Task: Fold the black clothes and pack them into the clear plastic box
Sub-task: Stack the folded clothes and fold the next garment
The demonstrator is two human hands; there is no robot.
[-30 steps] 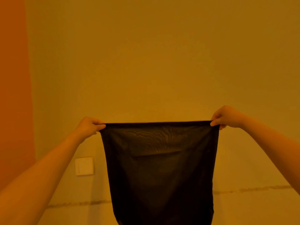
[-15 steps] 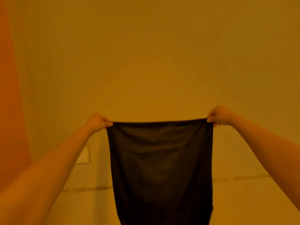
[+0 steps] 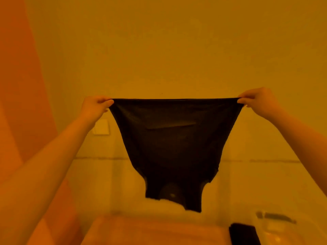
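The black garment (image 3: pixel 174 144) is hanging upside down in mid-air, hem stretched tight along the top, neck hole and shoulder straps dangling at the bottom, and it's blocking most of the yellowish wall (image 3: pixel 177 50) behind it. The person's left hand (image 3: pixel 95 106) is pinching the left hem corner, thumb and fingers curled together on the fabric; the right hand (image 3: pixel 256 100) is doing the same at the right corner, fingertips clamped on the edge. Down at the bottom right the clear plastic box (image 3: pixel 276 225) is sitting pretty blurry, with a folded black piece (image 3: pixel 244 234) next to it, can't tell if it's inside. A wall switch (image 3: pixel 101 127) is peeking out behind the left wrist.
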